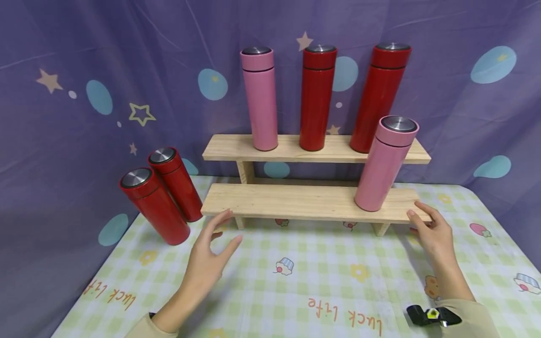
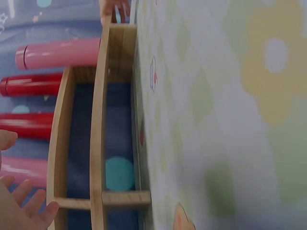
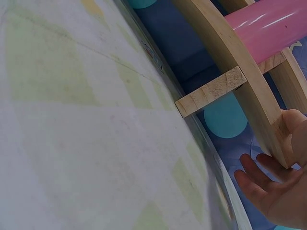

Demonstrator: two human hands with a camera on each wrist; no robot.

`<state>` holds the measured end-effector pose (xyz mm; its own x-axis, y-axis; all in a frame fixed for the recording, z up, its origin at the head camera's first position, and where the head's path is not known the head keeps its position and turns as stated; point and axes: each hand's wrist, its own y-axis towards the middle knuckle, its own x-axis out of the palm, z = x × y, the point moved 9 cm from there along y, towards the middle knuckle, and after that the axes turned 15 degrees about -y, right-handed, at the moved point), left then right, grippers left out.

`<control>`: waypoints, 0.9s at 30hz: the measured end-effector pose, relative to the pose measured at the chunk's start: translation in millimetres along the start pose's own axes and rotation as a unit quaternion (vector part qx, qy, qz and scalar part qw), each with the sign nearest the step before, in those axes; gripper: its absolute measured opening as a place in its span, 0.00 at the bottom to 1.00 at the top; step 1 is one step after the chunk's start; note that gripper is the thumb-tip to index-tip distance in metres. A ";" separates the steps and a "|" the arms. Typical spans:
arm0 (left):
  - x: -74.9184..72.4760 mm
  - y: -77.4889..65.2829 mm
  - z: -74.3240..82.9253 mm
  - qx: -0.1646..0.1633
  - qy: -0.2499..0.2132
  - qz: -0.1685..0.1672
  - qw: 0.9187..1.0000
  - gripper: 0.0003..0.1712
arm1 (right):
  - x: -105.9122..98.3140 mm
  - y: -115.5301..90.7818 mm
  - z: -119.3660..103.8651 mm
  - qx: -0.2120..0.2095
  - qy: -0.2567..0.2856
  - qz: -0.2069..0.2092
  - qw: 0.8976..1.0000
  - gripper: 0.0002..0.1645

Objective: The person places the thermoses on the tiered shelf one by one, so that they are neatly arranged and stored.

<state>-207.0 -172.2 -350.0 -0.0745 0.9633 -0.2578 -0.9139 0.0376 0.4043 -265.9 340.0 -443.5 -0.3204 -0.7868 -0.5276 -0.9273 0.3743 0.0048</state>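
Observation:
A two-tier wooden shelf (image 1: 274,201) stands on the table. My right hand (image 1: 435,232) grips the right end of its lower board, with digits above and below the wood in the right wrist view. My left hand (image 1: 208,256) is held near the board's left front corner, thumb and fingers spread and nothing between them. One pink thermos flask (image 1: 383,166) stands on the lower board towards the right. On the upper board stand a pink flask (image 1: 262,103), a red flask (image 1: 318,101) and another red flask (image 1: 379,101).
Two red flasks, a nearer one (image 1: 158,209) and a farther one (image 1: 178,185), stand on the table left of the shelf. A checked tablecloth (image 1: 321,277) covers the table. Behind the shelf hangs a purple patterned curtain (image 1: 169,61).

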 end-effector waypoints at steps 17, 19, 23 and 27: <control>-71.6 -28.5 -12.0 -0.009 0.150 0.069 0.986 0.37 | 2.5 -1.3 0.9 0.002 -0.002 0.001 1.000 0.40; -79.1 -30.8 -13.3 -0.008 0.155 0.081 0.984 0.37 | 2.4 -1.2 0.5 -0.001 -0.004 0.001 1.000 0.40; -94.7 -33.1 -17.7 -0.016 0.155 0.105 0.982 0.37 | 1.7 -0.7 0.0 -0.002 -0.007 0.004 1.000 0.41; -111.0 -35.9 -23.1 -0.034 0.152 0.128 0.979 0.36 | 1.7 -0.4 -0.1 0.000 -0.007 0.004 1.000 0.40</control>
<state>-175.1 -286.7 -356.2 -0.4101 0.8146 -0.4101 -0.8735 -0.2215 0.4335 -266.0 338.5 -444.3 -0.3258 -0.7764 -0.5394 -0.9242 0.3817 0.0089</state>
